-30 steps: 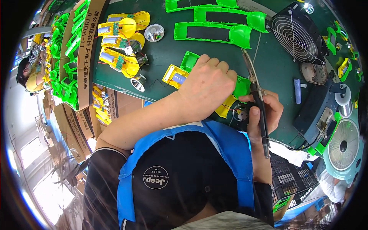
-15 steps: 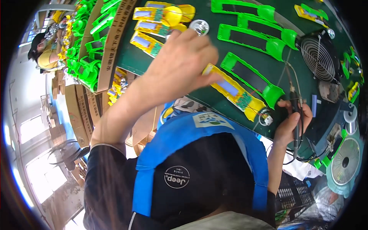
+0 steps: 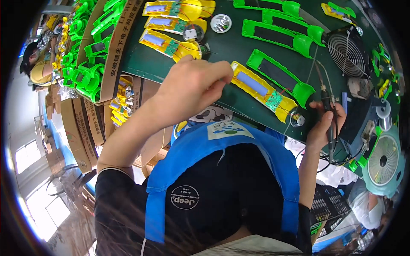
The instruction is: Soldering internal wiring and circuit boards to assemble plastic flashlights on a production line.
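My left hand (image 3: 194,83) is closed, thumb and fingers pinched together beside the upper left end of a yellow flashlight-like housing (image 3: 279,109). Whatever is between those fingertips, if anything, is hidden. The housing lies open on the green table, with a lilac battery cell (image 3: 252,83), a green circuit board (image 3: 273,101) and a silver lamp head (image 3: 297,118) at its lower right end. A soldering iron (image 3: 328,109) is in my right hand (image 3: 322,128), with its tip end pointing up and away. Beside the yellow housing lies a green cover with a dark panel (image 3: 277,77).
More yellow housings (image 3: 164,45) lie at the far left near a loose silver reflector (image 3: 221,24). Several green covers (image 3: 277,36) lie beyond. A black fan with a wire guard (image 3: 348,53) stands right. A cardboard box (image 3: 113,55) of green parts is at left.
My left hand has drawn nearer to me and left, uncovering the yellow housings and reflector behind it. My right hand still holds the soldering iron in about the same place.
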A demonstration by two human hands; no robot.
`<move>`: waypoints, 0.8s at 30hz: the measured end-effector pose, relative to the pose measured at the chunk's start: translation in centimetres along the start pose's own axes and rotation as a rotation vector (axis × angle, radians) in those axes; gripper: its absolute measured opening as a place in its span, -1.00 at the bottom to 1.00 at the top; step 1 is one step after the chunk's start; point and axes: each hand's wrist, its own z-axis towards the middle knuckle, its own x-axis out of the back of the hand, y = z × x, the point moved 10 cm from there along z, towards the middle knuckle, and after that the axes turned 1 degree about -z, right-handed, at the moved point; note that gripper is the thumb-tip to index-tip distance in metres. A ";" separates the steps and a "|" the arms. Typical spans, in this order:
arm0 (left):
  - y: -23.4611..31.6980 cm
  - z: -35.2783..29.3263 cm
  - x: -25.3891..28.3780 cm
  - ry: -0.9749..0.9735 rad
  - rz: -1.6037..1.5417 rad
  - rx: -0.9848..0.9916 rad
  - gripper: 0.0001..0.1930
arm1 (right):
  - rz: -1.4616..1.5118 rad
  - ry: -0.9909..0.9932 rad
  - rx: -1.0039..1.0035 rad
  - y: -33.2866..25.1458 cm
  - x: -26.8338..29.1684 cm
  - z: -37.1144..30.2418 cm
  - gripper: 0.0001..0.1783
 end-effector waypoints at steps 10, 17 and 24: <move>4.0 3.4 -3.2 -0.005 -0.416 -0.265 -0.83 | 0.250 -0.066 -0.217 0.9 2.3 -2.0 -0.51; 4.6 4.2 -5.5 -0.064 -0.266 -0.124 -0.87 | 0.273 -0.238 -0.317 0.7 1.2 -0.9 -0.59; 3.4 3.9 -6.4 -0.018 -0.363 0.048 -0.91 | 0.329 -0.261 -0.457 2.1 1.1 -0.2 -0.68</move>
